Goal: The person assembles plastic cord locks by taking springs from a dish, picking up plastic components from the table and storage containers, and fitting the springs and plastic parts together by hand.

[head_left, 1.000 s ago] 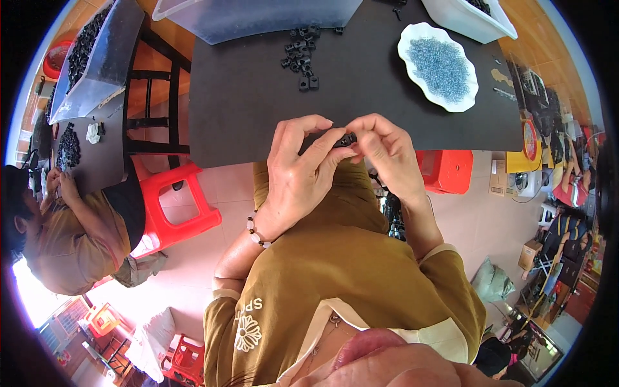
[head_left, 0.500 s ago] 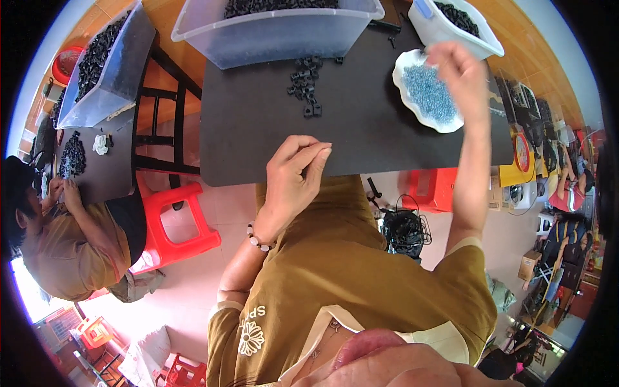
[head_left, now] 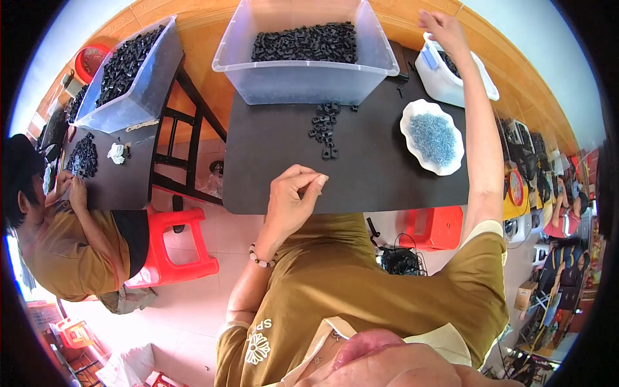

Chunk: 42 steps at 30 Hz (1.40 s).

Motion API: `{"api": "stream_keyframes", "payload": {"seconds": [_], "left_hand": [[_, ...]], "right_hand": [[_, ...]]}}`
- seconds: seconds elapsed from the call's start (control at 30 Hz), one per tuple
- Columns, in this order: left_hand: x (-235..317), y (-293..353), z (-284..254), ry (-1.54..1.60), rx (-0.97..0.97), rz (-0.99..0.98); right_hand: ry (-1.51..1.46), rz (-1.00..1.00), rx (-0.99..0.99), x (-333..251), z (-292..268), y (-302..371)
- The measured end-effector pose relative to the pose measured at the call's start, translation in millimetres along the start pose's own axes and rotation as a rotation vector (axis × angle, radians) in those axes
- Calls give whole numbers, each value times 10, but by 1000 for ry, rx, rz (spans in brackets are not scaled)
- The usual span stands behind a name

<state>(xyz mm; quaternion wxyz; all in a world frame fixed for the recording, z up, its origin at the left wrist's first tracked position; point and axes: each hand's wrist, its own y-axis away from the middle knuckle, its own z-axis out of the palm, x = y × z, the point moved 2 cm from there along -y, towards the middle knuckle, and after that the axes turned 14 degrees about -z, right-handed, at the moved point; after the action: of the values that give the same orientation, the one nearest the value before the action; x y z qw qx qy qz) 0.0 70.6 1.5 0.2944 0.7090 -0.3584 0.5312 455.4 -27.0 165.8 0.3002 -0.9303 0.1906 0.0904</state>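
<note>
My left hand (head_left: 295, 198) is at the near edge of the dark table (head_left: 264, 148). Its thumb and fingertips are pinched together; whatever they hold, if anything, is too small to make out. Ahead of it lies a loose cluster of small black plastic parts (head_left: 324, 129). My right hand (head_left: 446, 33) is stretched far forward above a white plastic bin (head_left: 445, 84) with black parts inside. Its fingers look apart, and no object shows in them. A white scalloped dish (head_left: 410, 143) filled with tiny clear-blue pieces (head_left: 432, 138) sits left of my right forearm.
A large clear tub (head_left: 303, 84) of black parts stands at the table's back. To the left, a co-worker (head_left: 71, 245) handles small parts at another table beside a second tub (head_left: 135, 84). Red stools (head_left: 180, 248) and a coil of black cable (head_left: 401, 259) are on the floor.
My right hand has moved forward from beside the dish to above the white bin. My left hand keeps its pinch near the table edge. The whole view has shifted, showing more of the tubs.
</note>
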Motion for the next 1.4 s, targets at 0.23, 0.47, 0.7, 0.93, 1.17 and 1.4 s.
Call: {"api": "stream_keyframes", "payload": {"seconds": [0.23,0.47,0.7,0.93,1.17,1.4], "left_hand": [[-17,48,-42,48,49,35],[-51,26,-98,100,31,162],[-135,-1,-100,176,-1,120],[-130,-3,-123,207,-31,119],[-132,2,-113,179,-17,160],[-141,30,-95,151,27,165]], "right_hand": [[1,-277,-596,-1398,977,-719],[-7,-292,-1045,-1553,2032,-842],[22,-274,-1249,-1694,2379,-696],[-230,-505,-1213,-1711,2371,-611],[-89,-259,-988,-1459,2294,-621],[-412,257,-840,-1607,1675,-701]]}}
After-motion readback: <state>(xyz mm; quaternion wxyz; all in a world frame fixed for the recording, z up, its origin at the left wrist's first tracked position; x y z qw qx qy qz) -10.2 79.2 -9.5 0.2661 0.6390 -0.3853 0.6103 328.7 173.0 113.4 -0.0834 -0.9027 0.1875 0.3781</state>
